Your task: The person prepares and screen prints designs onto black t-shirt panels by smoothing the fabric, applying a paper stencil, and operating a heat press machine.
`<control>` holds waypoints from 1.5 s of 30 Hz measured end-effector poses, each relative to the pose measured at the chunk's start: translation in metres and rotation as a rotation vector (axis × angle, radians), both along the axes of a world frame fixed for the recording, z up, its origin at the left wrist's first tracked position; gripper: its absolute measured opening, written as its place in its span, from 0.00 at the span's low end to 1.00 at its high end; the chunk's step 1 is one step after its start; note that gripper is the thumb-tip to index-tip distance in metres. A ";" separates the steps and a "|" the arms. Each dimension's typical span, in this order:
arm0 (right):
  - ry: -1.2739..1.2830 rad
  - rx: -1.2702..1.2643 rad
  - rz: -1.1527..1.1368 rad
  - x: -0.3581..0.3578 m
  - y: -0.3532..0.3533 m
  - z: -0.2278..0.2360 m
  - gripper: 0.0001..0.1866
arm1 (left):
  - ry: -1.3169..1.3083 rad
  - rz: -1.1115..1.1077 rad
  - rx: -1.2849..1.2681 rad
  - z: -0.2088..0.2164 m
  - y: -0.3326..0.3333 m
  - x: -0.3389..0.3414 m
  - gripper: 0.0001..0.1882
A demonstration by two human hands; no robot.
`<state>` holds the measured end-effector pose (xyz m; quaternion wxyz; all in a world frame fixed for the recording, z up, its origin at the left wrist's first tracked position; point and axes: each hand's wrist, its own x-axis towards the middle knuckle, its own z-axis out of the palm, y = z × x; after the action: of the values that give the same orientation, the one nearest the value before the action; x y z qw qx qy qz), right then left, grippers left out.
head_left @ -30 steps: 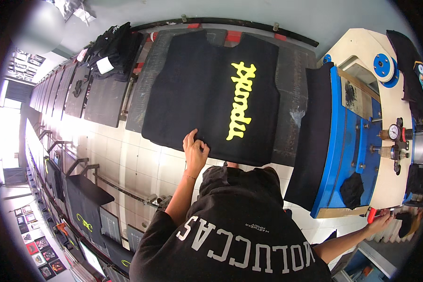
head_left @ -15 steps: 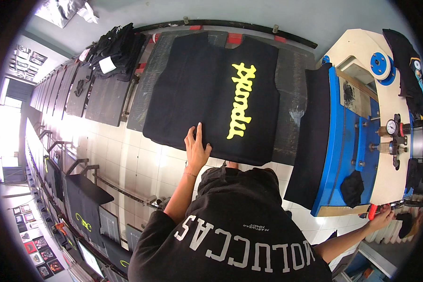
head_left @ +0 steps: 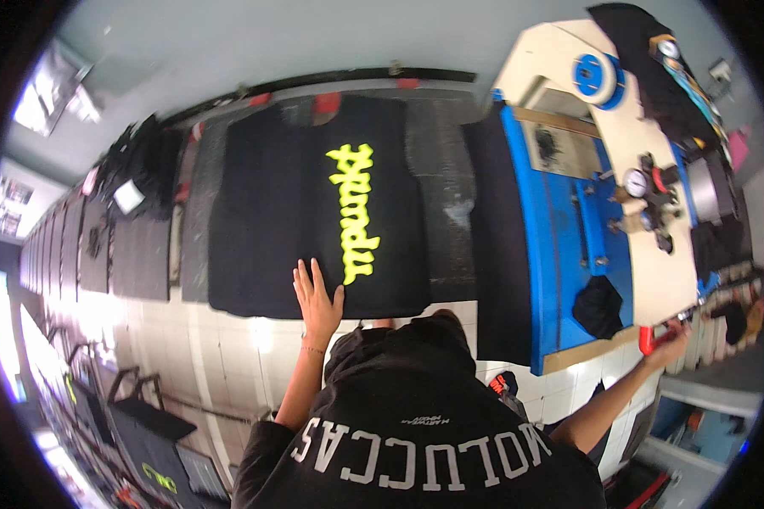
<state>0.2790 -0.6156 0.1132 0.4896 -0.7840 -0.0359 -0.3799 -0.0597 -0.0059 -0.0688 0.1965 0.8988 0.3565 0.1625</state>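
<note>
A black T-shirt (head_left: 267, 187) with bright yellow lettering (head_left: 356, 212) lies spread on a dark flat board (head_left: 446, 246) in front of me. My left hand (head_left: 318, 307) rests on the shirt's near part, just left of the print, fingers stretched out and nothing held. Off to the right, beside the near end of a blue and cream machine (head_left: 560, 263), my right hand (head_left: 672, 343) is closed around a tool with a red part (head_left: 646, 340). The tool's kind is too small to make out.
More dark boards (head_left: 140, 254) run in a row to the left, with a pile of black garments (head_left: 136, 170) on one. Black cloth (head_left: 497, 254) hangs along the machine's left side. A pressure gauge (head_left: 636, 181) sits on the machine. Printed shirts (head_left: 148, 454) lie on boards behind, lower left.
My view has turned, so the shirt and machine appear farther left. My left hand lies flatter on the shirt, a bit closer to the print. The right hand keeps its hold on the red tool.
</note>
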 end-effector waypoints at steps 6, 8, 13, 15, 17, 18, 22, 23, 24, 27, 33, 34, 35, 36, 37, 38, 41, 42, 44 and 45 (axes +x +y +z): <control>-0.016 0.181 0.147 0.001 -0.026 -0.020 0.30 | -0.020 -0.511 -0.136 0.002 -0.058 0.071 0.40; -0.037 0.236 0.115 -0.001 -0.018 -0.018 0.30 | 0.074 -0.683 -0.064 0.003 -0.079 0.087 0.40; -0.005 0.147 0.052 -0.010 0.023 0.006 0.28 | 0.163 -0.890 0.006 -0.004 -0.112 0.116 0.40; 0.020 0.116 0.081 -0.020 0.031 0.016 0.28 | 0.165 -0.890 0.036 -0.008 -0.119 0.117 0.41; -0.012 0.102 0.065 -0.025 0.039 0.023 0.27 | 0.137 -0.880 0.045 -0.007 -0.122 0.122 0.41; 0.016 0.125 0.072 -0.024 0.042 0.023 0.27 | 0.142 -0.861 0.039 -0.007 -0.124 0.120 0.41; -0.008 0.096 0.085 -0.028 0.046 0.029 0.28 | 0.138 -0.815 0.077 -0.008 -0.135 0.121 0.42; 0.041 0.091 0.102 -0.027 0.040 0.025 0.28 | 0.135 -0.792 0.082 -0.009 -0.137 0.121 0.42; 0.013 0.083 0.124 -0.029 0.040 0.027 0.28 | 0.137 -0.775 0.086 -0.010 -0.140 0.121 0.42; -0.018 -0.040 0.151 -0.027 0.043 0.032 0.23 | 0.135 -0.676 0.048 -0.015 -0.150 0.127 0.41; -0.046 -0.514 0.331 -0.025 0.021 0.051 0.08 | -0.265 -0.356 -0.225 -0.023 -0.212 0.134 0.28; -0.049 -0.534 0.348 -0.024 0.020 0.054 0.07 | -0.310 -0.318 -0.149 -0.023 -0.231 0.132 0.21; -0.053 -0.554 0.373 -0.022 0.021 0.059 0.06 | -0.292 -0.281 -0.059 -0.029 -0.247 0.127 0.19; -0.072 -0.572 0.395 -0.020 0.020 0.065 0.06 | -0.295 -0.246 -0.094 -0.041 -0.262 0.119 0.18; -0.079 -0.563 0.421 -0.018 0.017 0.065 0.07 | -0.298 -0.210 -0.128 -0.054 -0.276 0.111 0.17; -0.088 -0.556 0.445 -0.015 0.016 0.063 0.07 | -0.260 -0.066 -0.317 -0.054 -0.296 0.110 0.17; -0.229 -0.548 0.506 -0.005 0.015 0.055 0.09 | -0.372 0.159 -1.019 -0.118 -0.311 0.089 0.23; -0.295 -0.551 0.497 -0.002 0.011 0.052 0.10 | -0.267 0.297 -1.345 -0.076 -0.326 0.102 0.26; -0.406 -0.524 0.482 0.002 0.010 0.046 0.12 | -0.328 0.229 -1.532 -0.071 -0.344 0.106 0.27; -0.417 -0.525 0.490 0.003 0.010 0.045 0.13 | -0.378 0.173 -1.605 -0.063 -0.351 0.110 0.26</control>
<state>0.2825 -0.6057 0.1584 0.3311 -0.7567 -0.4155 -0.3809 0.0501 -0.3568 -0.1316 0.8218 0.4121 0.3928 0.0216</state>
